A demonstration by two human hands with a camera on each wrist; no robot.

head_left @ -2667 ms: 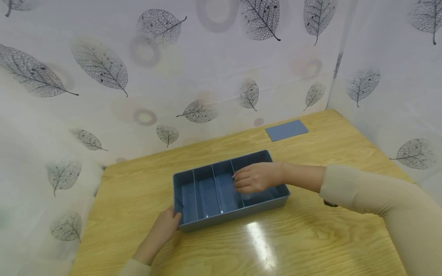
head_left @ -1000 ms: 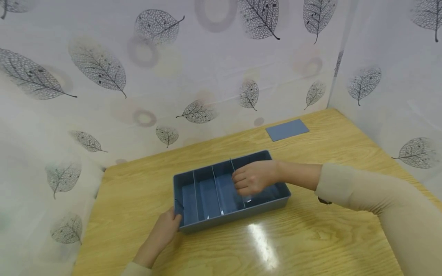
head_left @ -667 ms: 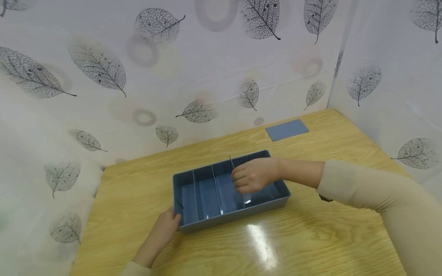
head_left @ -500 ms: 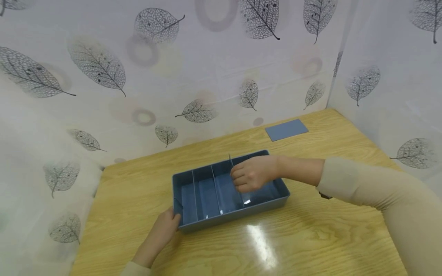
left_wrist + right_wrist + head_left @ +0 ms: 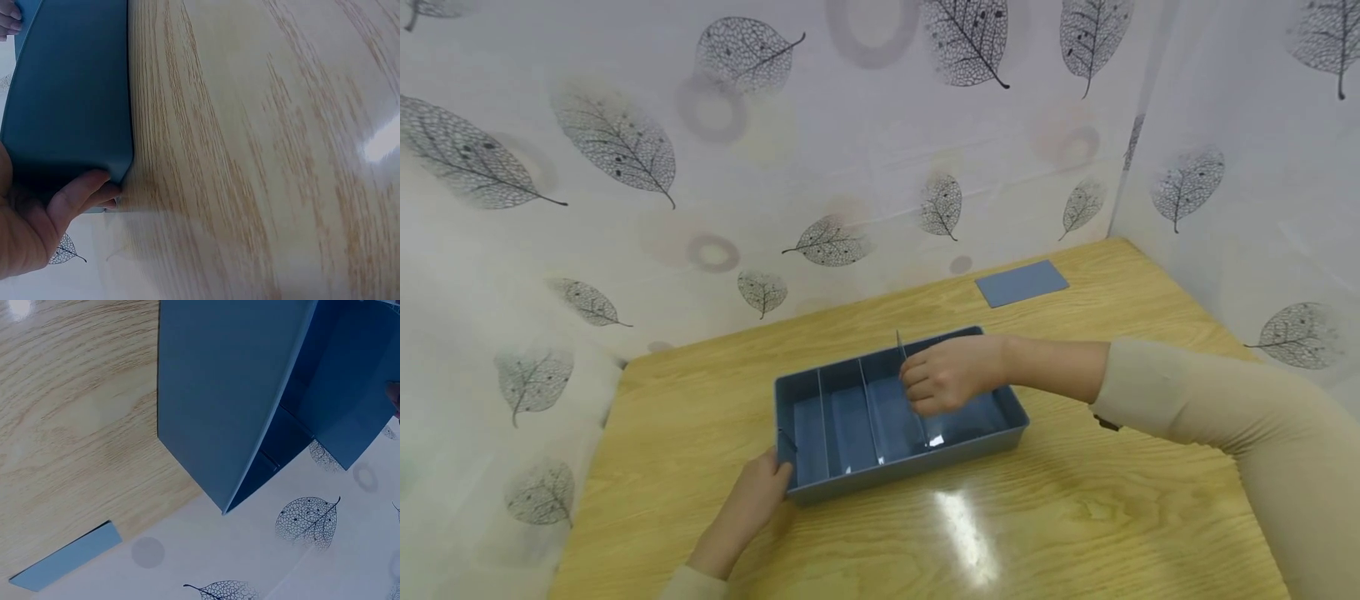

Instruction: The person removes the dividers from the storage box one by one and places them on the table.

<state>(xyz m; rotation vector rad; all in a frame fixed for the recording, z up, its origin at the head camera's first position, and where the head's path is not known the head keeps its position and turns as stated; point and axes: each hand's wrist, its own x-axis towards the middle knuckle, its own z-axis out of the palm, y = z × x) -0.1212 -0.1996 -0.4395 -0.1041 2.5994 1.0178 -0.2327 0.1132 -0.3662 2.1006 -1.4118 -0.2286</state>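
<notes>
A blue-grey storage box [image 5: 910, 468] with thin dividers stands on the table. My left hand [image 5: 751, 500] holds its near left corner, the thumb at the rim; in the left wrist view the fingers [image 5: 81, 194] curl against the end of the box. Over the right part of the box, my right hand [image 5: 951, 375] pinches a divider [image 5: 898, 338], whose far corner sticks up above the back rim. The right wrist view shows this divider [image 5: 350, 394] partly raised, with a fingertip [image 5: 394, 394] on it. Two other dividers sit lower in the box, farther left.
A flat blue-grey panel [image 5: 1022, 283] lies on the wood-grain table [image 5: 1075, 517] near the back edge, right of the box. Leaf-patterned curtains [image 5: 865, 167] close off the back and both sides.
The divider under my right hand has risen from level with the rim to above it, and the right hand has moved up slightly. The left hand and the box stay in place.
</notes>
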